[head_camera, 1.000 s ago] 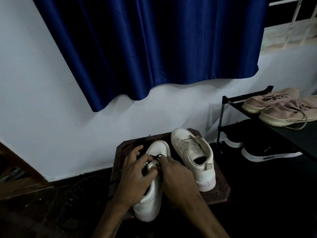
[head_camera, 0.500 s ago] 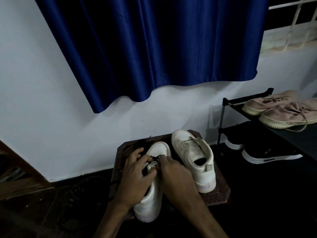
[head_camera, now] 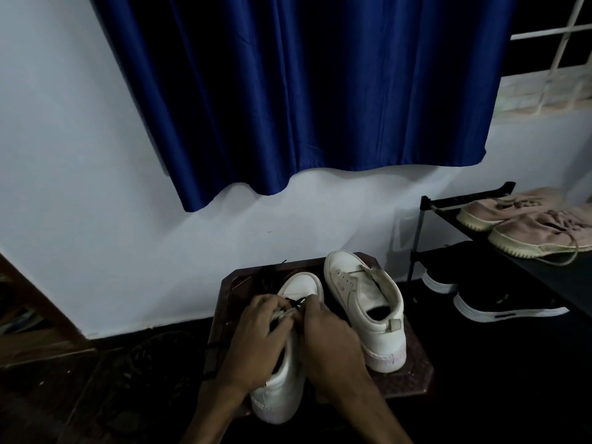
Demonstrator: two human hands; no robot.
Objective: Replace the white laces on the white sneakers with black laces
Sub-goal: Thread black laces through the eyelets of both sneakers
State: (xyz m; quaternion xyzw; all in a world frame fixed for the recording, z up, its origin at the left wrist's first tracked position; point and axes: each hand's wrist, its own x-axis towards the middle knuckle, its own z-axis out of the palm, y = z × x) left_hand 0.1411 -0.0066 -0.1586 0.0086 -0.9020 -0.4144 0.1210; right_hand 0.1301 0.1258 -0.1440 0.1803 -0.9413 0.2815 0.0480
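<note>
Two white sneakers stand on a small dark wooden stool [head_camera: 413, 376]. The left sneaker [head_camera: 285, 386] lies under both my hands, toe toward the wall. My left hand [head_camera: 259, 338] covers its eyelet area, fingers curled over the upper. My right hand [head_camera: 323, 331] grips the other side, fingertips meeting the left hand's at a black lace [head_camera: 296, 303] near the toe. The right sneaker [head_camera: 365, 302] stands beside it with no lace in its eyelets. A dark tangle, perhaps more black lace [head_camera: 266, 277], lies at the stool's back left.
A black shoe rack [head_camera: 426, 203] stands to the right, with pink sneakers [head_camera: 538, 232] on top and black shoes [head_camera: 499, 302] below. A blue curtain [head_camera: 304, 91] hangs on the white wall behind. The floor is dark; dim cords lie at the left.
Both hands stay on the left sneaker; the fingertips have shifted slightly at the black lace near the toe. The camera has drifted a little.
</note>
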